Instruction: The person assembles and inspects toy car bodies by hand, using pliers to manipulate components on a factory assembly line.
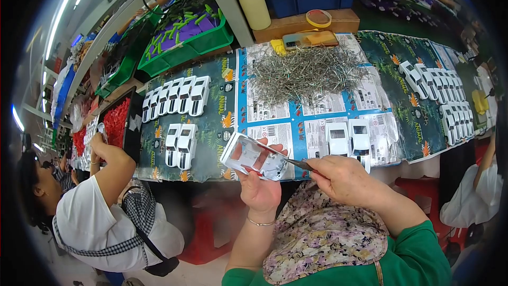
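Note:
Above the table's front edge, my left hand (259, 190) is closed around a white toy car body (236, 151). Its window openings show my fingers behind the shell. My right hand (344, 180) grips dark tweezers (299, 164), whose tips reach the right end of the shell; whether they pinch anything there is too small to see. Beyond my hands lies a wide heap of thin silver metal pins (307, 77). Two white car bodies (338, 139) stand just past my right hand, side by side. Another pair of white car bodies (180, 145) sits to the left of my left hand.
Rows of white car bodies (177, 95) stand at left, with more car bodies (456, 122) at far right. Behind the pins are a phone (312, 39), a tape roll (318, 18) and a bottle (253, 5). A green crate (185, 47) stands back left. Co-workers (106, 201) sit on both sides.

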Demonstrator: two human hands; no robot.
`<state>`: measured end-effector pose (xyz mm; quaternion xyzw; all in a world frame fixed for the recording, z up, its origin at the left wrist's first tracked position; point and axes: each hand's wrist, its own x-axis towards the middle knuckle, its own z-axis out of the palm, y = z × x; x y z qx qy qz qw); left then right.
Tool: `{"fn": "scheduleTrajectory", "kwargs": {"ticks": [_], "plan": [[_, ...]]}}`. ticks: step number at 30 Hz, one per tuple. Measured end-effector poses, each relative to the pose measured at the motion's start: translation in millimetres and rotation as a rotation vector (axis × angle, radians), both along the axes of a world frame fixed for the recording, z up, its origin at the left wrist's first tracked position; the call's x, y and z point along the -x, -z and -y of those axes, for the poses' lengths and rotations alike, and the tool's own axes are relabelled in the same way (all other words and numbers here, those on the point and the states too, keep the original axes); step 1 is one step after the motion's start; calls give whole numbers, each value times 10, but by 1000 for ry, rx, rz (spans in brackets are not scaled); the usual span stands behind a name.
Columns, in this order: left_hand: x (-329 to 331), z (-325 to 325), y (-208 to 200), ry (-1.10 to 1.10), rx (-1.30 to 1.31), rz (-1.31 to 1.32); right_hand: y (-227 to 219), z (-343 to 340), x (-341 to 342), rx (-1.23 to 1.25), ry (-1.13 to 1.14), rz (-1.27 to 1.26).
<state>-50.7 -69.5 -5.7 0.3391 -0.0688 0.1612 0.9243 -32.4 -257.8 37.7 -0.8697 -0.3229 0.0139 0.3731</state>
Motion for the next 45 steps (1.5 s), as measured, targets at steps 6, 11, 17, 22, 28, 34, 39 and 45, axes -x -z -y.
{"fn": "scheduleTrajectory", "kwargs": {"ticks": [6, 11, 17, 22, 28, 34, 39, 45], "plan": [[-9, 8, -10, -10, -39, 0, -45, -9, -1, 23, -19, -19], [-14, 43, -61, -66, -145, -85, -40, -3, 2, 36, -25, -50], [-47, 79, -101, -142, -231, -259, -30, -5, 0, 51, -35, -62], [-43, 88, -87, -142, -233, -275, -36, 14, -2, 50, -38, -52], [-38, 114, -75, -126, -228, -286, -57, 40, -10, 90, -34, -21], [-53, 150, 31, -124, -283, -247, -78, -12, -12, 326, -79, 294], [-55, 130, 148, -98, -307, -247, -168, -43, -146, 476, -218, 438], [-53, 165, 264, -84, -387, -258, -214, -91, -363, 571, -382, 454]]}}
